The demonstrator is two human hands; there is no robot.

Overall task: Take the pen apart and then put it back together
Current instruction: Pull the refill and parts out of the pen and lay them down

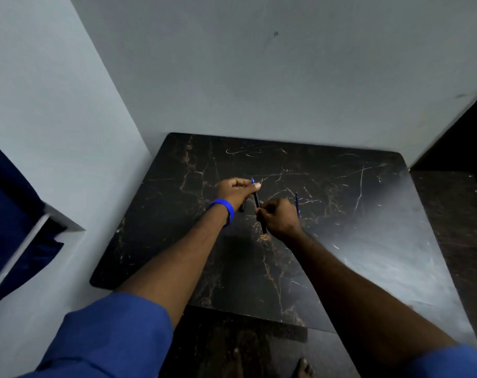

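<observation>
Your left hand (236, 190) pinches the far end of the black pen barrel (260, 214) above the dark marble counter (341, 241); your right hand (279, 218) closes on its middle; a thin blue refill (297, 204) lies just right of that hand; a blue wristband (223, 210) circles your left wrist; grey walls (259, 77) close in far and left.

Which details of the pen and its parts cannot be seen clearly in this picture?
- Head view: the left hand covers the upper end of the pen barrel; only a blue tip shows.
- Head view: the right hand hides the barrel's middle, so any joint there is unseen.
- Head view: the thin blue piece on the table is too small to identify.
</observation>
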